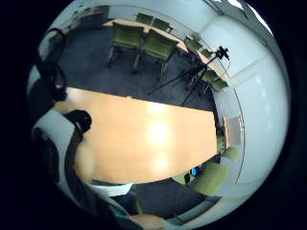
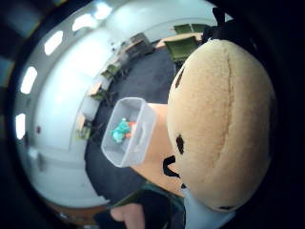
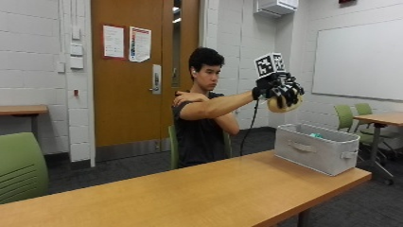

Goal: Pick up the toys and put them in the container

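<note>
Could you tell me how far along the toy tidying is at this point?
Done: a teal and orange toy already lies in the container. In hand: the right hand grips a tan plush, raised above the container. Left: dropping the plush in. No other toys show on the table.

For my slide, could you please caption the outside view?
Gloved right hand holds a tan plush toy above the grey container.

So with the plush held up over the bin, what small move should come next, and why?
Probably lower the hand toward the bin. Its fingers are curled around the tan plush, held high above the bin's near end. The bin is open, with a teal toy already inside, so coming down first should make the drop land in.
</note>
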{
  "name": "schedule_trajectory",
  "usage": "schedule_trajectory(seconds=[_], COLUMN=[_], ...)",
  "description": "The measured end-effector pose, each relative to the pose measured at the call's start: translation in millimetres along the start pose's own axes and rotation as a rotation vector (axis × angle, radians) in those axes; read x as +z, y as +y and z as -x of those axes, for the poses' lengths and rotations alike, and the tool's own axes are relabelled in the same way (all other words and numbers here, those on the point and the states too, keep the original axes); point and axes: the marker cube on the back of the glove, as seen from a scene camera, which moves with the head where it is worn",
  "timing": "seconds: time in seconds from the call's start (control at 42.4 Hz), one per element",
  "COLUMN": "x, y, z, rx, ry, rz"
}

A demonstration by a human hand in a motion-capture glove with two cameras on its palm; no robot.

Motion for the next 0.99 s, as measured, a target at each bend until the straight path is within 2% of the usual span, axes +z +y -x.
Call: schedule_trajectory(seconds=[0.118, 0.307, 0.401, 0.495, 0.566, 0.613, 0.684, 0.825, 0.92, 0.99], x=[-3, 1, 13, 19, 31, 40, 48, 59, 67, 74], y=[-9, -8, -16, -19, -26, -31, -42, -50, -49, -49], z=[75, 170, 213, 255, 262, 255, 231, 238, 253, 252], rx=[-0.118, -0.419, -0.416, -0.383, -0.364, -0.446, -0.576, -0.475, -0.337, -0.289], ry=[-0.025, -0.177, -0.121, -0.171, -0.047, 0.008, -0.061, -0.089, -0.121, -0.102], rz=[-0.004, 0.044, 0.050, 0.078, 0.069, 0.053, 0.050, 0.084, 0.169, 0.200])
